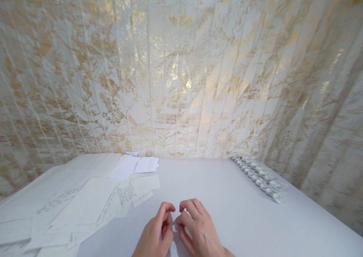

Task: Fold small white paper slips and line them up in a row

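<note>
My left hand [157, 232] and my right hand [195, 226] rest together on the white table [215, 196] near its front edge. Both have their fingers curled inward, fingertips nearly touching. They pinch a small pale object [175, 223] between them; it is too small and too hidden to name. A bit of white shows on the table below the hands.
Loose white paper sheets and printed slips [93, 200] cover the table's left side. A row of silvery blister strips [259, 177] lies along the right back edge. A cream and gold curtain [181, 71] hangs close behind and to the right.
</note>
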Demonstrator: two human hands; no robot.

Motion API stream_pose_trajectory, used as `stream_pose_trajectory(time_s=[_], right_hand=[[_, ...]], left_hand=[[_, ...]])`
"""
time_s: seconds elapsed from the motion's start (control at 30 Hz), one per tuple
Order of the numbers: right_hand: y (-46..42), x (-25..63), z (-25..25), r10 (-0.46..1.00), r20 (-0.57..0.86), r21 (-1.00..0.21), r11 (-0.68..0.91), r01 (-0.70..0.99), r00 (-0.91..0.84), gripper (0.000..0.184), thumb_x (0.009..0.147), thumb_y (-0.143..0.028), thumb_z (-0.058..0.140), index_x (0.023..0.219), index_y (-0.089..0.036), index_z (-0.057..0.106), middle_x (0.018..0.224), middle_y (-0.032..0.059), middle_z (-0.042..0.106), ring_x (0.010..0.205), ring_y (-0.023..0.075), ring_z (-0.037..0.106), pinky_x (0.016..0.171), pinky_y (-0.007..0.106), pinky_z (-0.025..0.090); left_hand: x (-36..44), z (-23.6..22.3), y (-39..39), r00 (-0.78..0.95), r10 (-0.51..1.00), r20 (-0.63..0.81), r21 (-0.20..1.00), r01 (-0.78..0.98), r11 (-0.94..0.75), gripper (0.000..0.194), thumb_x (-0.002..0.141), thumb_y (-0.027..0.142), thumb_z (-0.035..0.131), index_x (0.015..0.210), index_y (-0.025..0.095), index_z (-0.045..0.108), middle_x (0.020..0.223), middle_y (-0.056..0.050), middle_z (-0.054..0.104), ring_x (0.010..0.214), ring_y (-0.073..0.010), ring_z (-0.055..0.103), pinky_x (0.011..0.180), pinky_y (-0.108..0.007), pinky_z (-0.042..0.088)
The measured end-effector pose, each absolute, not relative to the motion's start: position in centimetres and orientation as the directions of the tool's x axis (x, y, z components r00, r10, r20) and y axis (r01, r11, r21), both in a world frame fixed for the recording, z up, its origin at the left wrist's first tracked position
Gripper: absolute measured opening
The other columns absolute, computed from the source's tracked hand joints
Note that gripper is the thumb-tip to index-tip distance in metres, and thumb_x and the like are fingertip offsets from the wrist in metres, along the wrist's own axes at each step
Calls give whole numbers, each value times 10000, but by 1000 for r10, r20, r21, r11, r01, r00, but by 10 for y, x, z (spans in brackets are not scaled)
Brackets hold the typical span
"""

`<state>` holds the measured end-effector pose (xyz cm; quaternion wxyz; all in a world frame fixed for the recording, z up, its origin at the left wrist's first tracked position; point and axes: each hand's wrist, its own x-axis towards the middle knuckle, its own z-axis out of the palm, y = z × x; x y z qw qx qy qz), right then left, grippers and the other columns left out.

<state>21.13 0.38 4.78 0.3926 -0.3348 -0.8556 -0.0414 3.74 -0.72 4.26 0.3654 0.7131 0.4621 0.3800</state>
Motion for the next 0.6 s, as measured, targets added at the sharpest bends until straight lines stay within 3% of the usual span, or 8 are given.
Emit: stream_pose_trajectory(time_s=[0.4,0.6], right_hand=[[6,205,41,442,749,-88,805,587,-494,211,770,-23,544,838,-223,547,941,29,635,807,205,527,690,329,428],[5,204,38,469,720,-51,770,636,-511,176,801,-56,650,816,-213,573,953,31,645,827,215,531,686,337,414]], left_hand=[[37,28,-2,282,940,192,851,430,-302,244,822,167,405,1054,241,432,654,91,337,594,-159,443,581,-236,332],[40,29,-4,272,945,181,846,447,-290,214,836,195,404,1042,243,439,626,95,326,581,-163,430,579,-244,315]])
